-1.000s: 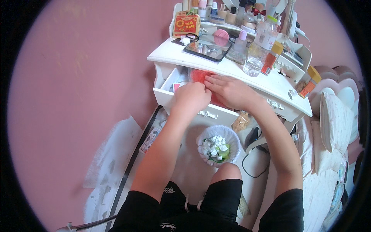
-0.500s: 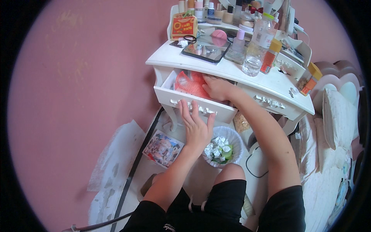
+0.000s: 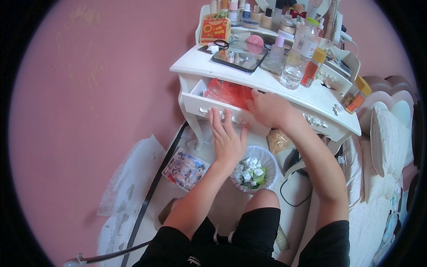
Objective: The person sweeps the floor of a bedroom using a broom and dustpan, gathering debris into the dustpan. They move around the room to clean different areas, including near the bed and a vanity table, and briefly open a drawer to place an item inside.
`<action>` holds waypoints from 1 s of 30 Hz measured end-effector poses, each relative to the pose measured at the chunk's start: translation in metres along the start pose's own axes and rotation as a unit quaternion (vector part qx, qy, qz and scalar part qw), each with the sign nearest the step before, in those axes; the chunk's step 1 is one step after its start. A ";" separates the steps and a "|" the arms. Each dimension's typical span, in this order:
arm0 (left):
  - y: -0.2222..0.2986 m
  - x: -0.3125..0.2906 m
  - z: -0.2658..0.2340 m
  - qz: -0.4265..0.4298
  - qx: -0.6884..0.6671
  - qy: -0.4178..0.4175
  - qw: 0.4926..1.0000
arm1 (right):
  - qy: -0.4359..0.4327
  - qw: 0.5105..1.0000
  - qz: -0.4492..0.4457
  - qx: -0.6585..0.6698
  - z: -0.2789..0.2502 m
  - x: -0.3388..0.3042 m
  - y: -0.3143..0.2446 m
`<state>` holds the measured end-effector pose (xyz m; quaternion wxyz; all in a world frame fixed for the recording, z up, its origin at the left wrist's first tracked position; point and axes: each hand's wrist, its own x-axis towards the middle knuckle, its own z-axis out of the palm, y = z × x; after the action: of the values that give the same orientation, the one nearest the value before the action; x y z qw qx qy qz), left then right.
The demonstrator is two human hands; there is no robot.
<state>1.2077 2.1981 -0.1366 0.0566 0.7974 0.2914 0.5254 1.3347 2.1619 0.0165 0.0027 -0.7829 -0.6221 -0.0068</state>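
Observation:
A white drawer [image 3: 195, 105] stands pulled out from the white dressing table [image 3: 193, 66]. Inside it lies a crinkled, shiny red plastic bag [image 3: 229, 92], whose right end is pinched in the fingers of my right hand [image 3: 272, 110]. That hand reaches over the drawer's right side and covers part of it. My left hand [image 3: 227, 135] rests with fingers stretched out against the drawer front, fingertips by the ornate white handle [image 3: 205, 110]. Whatever else is in the drawer is mostly hidden under the red plastic.
On the tabletop are a black-edged tablet [image 3: 240, 57], a clear water bottle [image 3: 299, 58], orange-lidded jars [image 3: 313, 66] and cosmetics. Below the drawer stands a lined waste bin [image 3: 271, 162] with crumpled paper. A picture box [image 3: 184, 169] lies left, a bed [image 3: 378, 209] right.
My right hand has moved right and toward the drawer's front edge, drawing the red plastic rightward with it. My left hand stays on the drawer front.

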 end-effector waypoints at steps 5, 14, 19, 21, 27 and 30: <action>0.005 0.004 -0.003 -0.022 -0.020 -0.014 0.999 | 0.296 0.941 -0.071 -0.149 0.024 -0.030 -0.042; 0.000 0.000 -0.004 -0.016 -0.026 -0.044 0.999 | -0.074 0.973 -0.157 0.150 0.025 0.045 -0.018; 0.002 0.000 -0.005 0.002 -0.011 -0.052 0.999 | -0.131 0.930 -0.037 0.342 0.032 0.057 0.008; 0.003 0.002 -0.001 0.003 -0.010 -0.053 0.999 | -0.141 0.941 0.013 0.307 0.046 0.076 0.022; -0.003 0.005 -0.008 -0.014 0.020 -0.077 0.997 | -0.078 0.943 -0.088 0.313 0.028 0.047 -0.006; 0.003 0.006 0.001 -0.010 0.017 -0.075 0.997 | 0.065 0.994 -0.046 0.069 0.065 0.049 0.007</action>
<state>1.2114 2.1987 -0.1306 0.0703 0.8325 0.3028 0.4585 1.3527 2.2088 -0.0478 0.0966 -0.7491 -0.6552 -0.0146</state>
